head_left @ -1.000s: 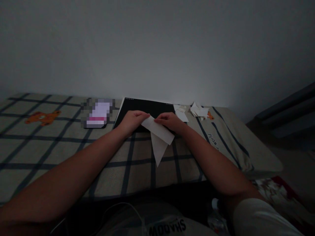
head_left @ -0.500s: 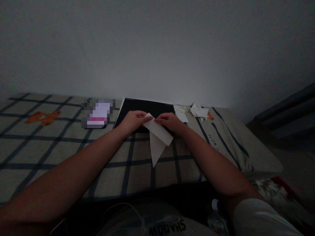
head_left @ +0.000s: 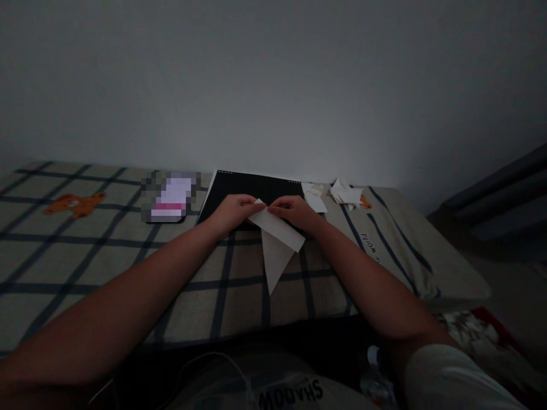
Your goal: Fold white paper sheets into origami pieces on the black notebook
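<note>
Dim room, low light. Plain grey-white wall fills the far half, brightest just above the bed's far edge. Bed w/ beige sheet, dark grid lines, orange bear print far left. Pillow at right, same check. Dark furniture edge far right; floor beside it, barely lit.

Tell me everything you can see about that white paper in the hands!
The paper is white, thin and folded: a slanted band on top with a long triangle pointing down toward the person. The left hand and right hand pinch its upper edge. It sits over the checked cloth, just in front of a black board.
</note>
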`<state>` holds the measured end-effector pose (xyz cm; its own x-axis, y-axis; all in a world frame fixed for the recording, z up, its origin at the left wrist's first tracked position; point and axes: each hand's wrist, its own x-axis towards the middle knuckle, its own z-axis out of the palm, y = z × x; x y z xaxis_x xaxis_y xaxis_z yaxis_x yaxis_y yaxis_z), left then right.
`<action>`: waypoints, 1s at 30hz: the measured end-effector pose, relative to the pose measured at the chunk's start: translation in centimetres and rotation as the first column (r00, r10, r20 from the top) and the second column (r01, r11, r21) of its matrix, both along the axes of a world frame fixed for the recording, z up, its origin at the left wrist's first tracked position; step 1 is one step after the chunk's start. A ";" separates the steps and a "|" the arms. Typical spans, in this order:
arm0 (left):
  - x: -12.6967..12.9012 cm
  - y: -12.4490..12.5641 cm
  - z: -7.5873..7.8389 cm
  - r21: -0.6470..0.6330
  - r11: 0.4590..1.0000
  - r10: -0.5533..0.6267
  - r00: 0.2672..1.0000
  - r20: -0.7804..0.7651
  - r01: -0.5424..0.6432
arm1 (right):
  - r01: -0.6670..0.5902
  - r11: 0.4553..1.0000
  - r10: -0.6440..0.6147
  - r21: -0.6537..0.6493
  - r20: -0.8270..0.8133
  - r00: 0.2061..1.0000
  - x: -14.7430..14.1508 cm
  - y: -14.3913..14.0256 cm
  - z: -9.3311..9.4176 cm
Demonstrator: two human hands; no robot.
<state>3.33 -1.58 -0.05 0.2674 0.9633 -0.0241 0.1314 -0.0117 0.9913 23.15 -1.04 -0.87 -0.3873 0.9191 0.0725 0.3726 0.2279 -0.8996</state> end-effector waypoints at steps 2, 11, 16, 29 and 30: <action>0.0 0.0 0.0 0.022 1.000 -0.011 1.000 -0.024 0.012 | 0.006 1.000 -0.006 -0.005 0.001 1.000 0.0 0.0 0.0; -0.4 0.3 -0.3 0.094 0.993 0.069 0.997 0.037 -0.072 | -0.018 0.999 0.021 -0.035 0.089 0.996 0.5 -0.2 0.8; -0.2 0.3 -0.2 0.093 0.989 0.111 0.993 0.035 -0.114 | -0.015 0.999 0.018 -0.031 0.092 0.996 0.3 -0.2 0.6; -0.8 0.4 0.3 0.009 0.996 0.094 0.995 0.017 -0.094 | 0.027 0.998 -0.022 -0.050 0.106 0.994 0.6 -0.3 1.1; -0.8 0.4 0.4 0.019 0.996 0.090 0.996 0.004 -0.090 | 0.027 0.998 -0.021 -0.053 0.107 0.994 0.7 -0.3 1.1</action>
